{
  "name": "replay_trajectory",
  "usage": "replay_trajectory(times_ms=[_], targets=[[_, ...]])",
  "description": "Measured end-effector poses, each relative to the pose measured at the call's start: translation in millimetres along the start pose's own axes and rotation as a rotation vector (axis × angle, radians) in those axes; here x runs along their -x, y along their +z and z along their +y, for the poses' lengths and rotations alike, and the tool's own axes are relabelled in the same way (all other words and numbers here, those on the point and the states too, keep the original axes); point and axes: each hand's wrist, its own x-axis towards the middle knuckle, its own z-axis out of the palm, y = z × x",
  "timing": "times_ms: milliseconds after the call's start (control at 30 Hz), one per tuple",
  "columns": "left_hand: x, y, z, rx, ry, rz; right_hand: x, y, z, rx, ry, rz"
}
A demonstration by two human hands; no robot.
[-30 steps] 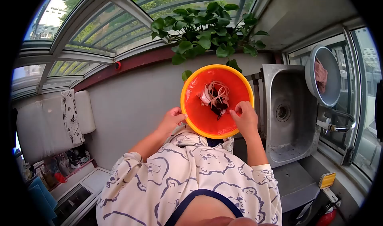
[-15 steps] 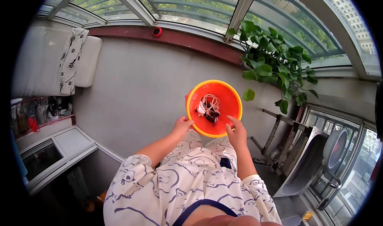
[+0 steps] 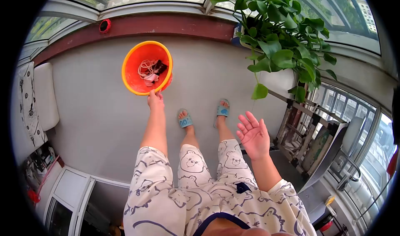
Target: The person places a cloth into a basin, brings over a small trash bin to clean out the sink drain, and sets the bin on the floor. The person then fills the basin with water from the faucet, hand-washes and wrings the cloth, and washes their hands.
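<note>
My left hand grips the near rim of a red bucket with a yellow-orange edge, held out at arm's length ahead and to the left. Inside the bucket lie a pale looped cord, a pink and white bundle and some dark cloth; their exact kinds are hard to make out. My right hand hangs free on the right, palm up with its fingers spread, touching nothing. Below it and to the left, my feet in blue slippers stand apart on the grey floor.
A leafy green plant spills over the window ledge at the upper right. Beneath it stands a folded metal frame. A red round object sits on the dark red ledge. White cushioned furniture is at the left.
The bucket has swung from in front of my legs to the far left in my left hand. My right hand has come off its rim and opened. My view has turned rightward.
</note>
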Motion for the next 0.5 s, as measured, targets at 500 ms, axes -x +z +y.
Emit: replay_trajectory(times_ms=[500], targets=[[56, -34, 2, -0.908, -0.267, -0.321, 100, -51, -25, -0.191, -0.331, 0.235]])
